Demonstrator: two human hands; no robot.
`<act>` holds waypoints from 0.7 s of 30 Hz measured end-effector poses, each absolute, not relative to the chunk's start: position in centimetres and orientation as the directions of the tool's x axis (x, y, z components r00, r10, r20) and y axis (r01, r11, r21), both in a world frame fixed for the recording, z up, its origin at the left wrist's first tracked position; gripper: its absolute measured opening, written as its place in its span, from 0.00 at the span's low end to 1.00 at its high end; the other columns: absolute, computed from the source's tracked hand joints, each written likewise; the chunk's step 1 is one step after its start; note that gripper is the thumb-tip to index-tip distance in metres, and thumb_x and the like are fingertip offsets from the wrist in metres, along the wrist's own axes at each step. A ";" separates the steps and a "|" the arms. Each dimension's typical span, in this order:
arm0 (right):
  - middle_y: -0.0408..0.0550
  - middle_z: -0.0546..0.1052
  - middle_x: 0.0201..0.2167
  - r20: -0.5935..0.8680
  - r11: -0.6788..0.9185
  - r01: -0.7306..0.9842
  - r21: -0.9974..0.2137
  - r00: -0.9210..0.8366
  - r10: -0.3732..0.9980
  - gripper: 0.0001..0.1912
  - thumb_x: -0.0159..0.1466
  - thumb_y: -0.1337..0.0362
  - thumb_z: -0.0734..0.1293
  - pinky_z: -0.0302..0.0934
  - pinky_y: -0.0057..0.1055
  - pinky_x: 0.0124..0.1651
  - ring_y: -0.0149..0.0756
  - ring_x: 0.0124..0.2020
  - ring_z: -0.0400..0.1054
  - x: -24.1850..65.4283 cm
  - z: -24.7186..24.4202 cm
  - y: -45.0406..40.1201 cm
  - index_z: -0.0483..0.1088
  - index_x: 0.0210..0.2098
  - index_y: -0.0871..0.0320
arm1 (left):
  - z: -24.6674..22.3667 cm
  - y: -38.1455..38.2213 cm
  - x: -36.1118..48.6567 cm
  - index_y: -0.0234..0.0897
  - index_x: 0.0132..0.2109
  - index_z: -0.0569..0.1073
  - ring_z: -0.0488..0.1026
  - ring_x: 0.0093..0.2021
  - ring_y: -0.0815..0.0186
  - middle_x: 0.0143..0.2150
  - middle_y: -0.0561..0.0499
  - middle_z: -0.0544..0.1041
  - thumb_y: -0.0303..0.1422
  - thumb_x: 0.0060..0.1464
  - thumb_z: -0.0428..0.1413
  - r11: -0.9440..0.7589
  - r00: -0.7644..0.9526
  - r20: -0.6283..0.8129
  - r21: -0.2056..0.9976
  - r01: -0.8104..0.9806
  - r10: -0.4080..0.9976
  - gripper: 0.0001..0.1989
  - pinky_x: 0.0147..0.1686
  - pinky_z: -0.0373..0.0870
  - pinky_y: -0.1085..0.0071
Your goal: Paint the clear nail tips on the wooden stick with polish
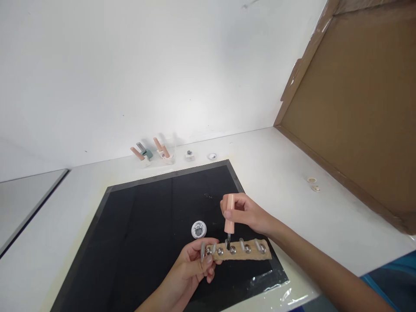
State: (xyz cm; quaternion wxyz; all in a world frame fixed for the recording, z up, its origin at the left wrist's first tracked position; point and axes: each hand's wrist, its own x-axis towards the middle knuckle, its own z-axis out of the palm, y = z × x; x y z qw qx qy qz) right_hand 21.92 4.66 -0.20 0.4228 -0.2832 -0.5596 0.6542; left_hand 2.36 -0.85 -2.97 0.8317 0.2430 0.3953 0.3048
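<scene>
My left hand (196,262) grips the left end of a tan strip (237,255) between thumb and fingers. Along the strip sits a row of several shiny round metal studs (248,249), with clear, nail-shaped tips (242,244) standing at them. My right hand (247,212) pinches the pink cap of a nail polish brush (229,219). Its dark bristle end points down and meets the strip near the middle stud; whether it touches the tip there I cannot tell. Just beyond my left hand lies a small round white dish (199,229) with a silvery inside.
A black mat (146,225) covers the white table (266,160) below my hands. Several polish bottles (165,155), a small jar (189,155) and a white disc (212,156) stand along the back wall. Two small round pieces (312,180) lie near a cardboard panel (354,108) on the right.
</scene>
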 end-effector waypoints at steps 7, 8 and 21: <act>0.37 0.60 0.20 0.039 -0.048 -0.179 -0.983 -0.451 0.892 0.18 0.56 0.54 0.70 0.46 0.25 0.24 0.25 0.21 0.51 21.8 -0.3 4.7 0.61 0.20 0.59 | -3.2 -0.9 2.2 0.34 0.36 0.79 0.63 0.21 0.75 0.25 0.51 0.75 0.34 0.36 0.69 0.692 0.511 -0.499 0.650 -0.314 0.700 0.16 0.22 0.57 0.76; 0.36 0.59 0.19 0.017 -0.062 -0.169 -0.984 -0.428 0.903 0.19 0.56 0.54 0.70 0.45 0.25 0.23 0.25 0.20 0.51 21.8 -0.3 4.7 0.61 0.20 0.59 | -3.2 -0.9 2.2 0.34 0.36 0.79 0.63 0.21 0.75 0.25 0.51 0.75 0.34 0.36 0.69 0.693 0.509 -0.501 0.649 -0.313 0.700 0.16 0.22 0.57 0.76; 0.36 0.62 0.17 -0.120 -0.162 -0.136 -0.977 -0.275 0.954 0.19 0.56 0.51 0.68 0.49 0.26 0.23 0.25 0.18 0.53 21.4 0.0 5.1 0.62 0.22 0.58 | -2.6 -1.0 2.3 0.34 0.36 0.79 0.64 0.21 0.74 0.26 0.50 0.75 0.37 0.35 0.69 0.684 0.516 -0.506 0.689 -0.240 0.691 0.18 0.23 0.58 0.74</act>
